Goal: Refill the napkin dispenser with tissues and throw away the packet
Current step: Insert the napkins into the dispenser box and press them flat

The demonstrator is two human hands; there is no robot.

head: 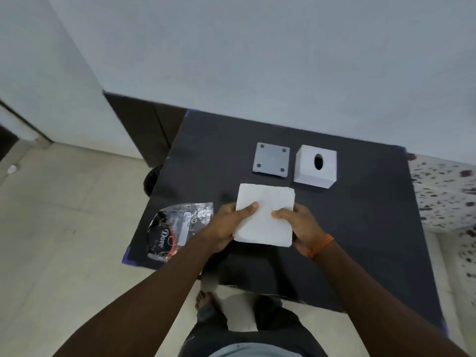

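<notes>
A white stack of tissues (265,215) is held above the dark table (360,240) by both hands. My left hand (228,224) grips its left edge with the thumb on top, and my right hand (301,225) grips its right edge. The white cube napkin dispenser (315,166) stands behind the stack at the right, its oval slot facing up. Its grey square base plate (271,161) lies flat just left of it. The crumpled clear and black tissue packet (177,228) lies on the table's left edge, beside my left wrist.
A white wall runs behind the table. Beige floor tiles spread to the left, with a dark round object (152,180) under the table's left side. A speckled white surface (445,191) adjoins the table on the right. My feet show below the near edge.
</notes>
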